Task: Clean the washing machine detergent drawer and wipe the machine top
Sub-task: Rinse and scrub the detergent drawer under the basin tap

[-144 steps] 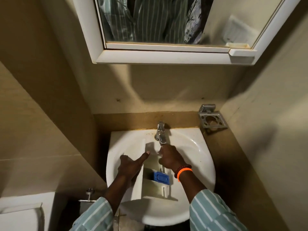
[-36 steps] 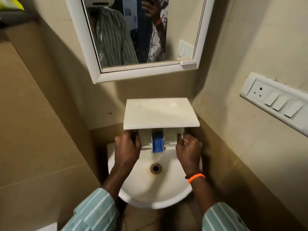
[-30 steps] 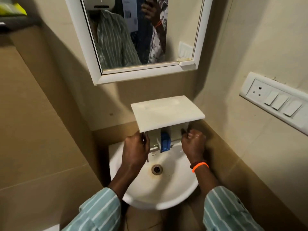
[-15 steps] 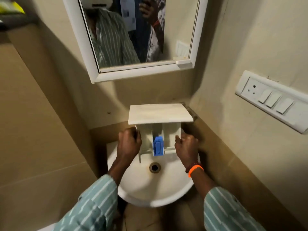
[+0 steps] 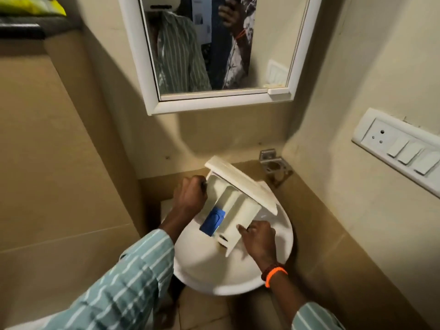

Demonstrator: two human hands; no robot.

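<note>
Head view: detergent drawer [image 5: 234, 206] is gripped by left hand [image 5: 190, 198] and right hand [image 5: 258, 236] over the sink [image 5: 214, 270]. Rinsing step judged in hand; draining and return required next.

drawer [image 5: 234, 206] hides tap, drain; left sleeve [image 5: 123, 282] cut off at bottom edge.

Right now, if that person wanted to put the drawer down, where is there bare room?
The near half of the white round basin, between the white plastic detergent drawer and the front rim, is bare. The far half is crowded: drawer, left hand, right hand. The metal holder fills the corner.
</note>
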